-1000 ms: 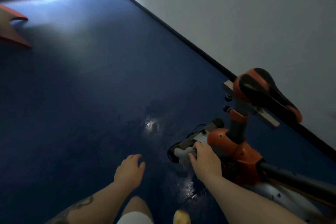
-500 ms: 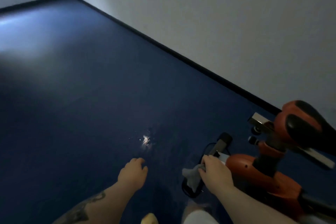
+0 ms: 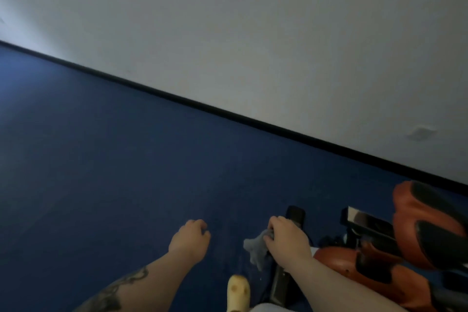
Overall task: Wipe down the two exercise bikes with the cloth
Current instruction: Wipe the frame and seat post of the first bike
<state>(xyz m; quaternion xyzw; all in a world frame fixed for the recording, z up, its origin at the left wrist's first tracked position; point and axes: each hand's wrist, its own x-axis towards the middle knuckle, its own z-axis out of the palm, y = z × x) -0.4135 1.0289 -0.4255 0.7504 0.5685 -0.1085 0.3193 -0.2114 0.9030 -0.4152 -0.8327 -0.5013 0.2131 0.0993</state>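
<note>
Right hand (image 3: 287,238) gripped grey cloth (image 3: 257,248) against bike (image 3: 395,258) base, left hand (image 3: 190,239) loosely curled, empty, left of bike.

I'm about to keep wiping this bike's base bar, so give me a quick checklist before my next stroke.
1. Cloth gripped by right hand: ok.
2. Cloth on the black base bar: ok.
3. Left hand free, holding nothing: ok.
4. Foot in yellow shoe apart from the bar: ok.
5. Orange and black saddle wiped: cannot tell.
6. Second bike in view: not ok.
</note>
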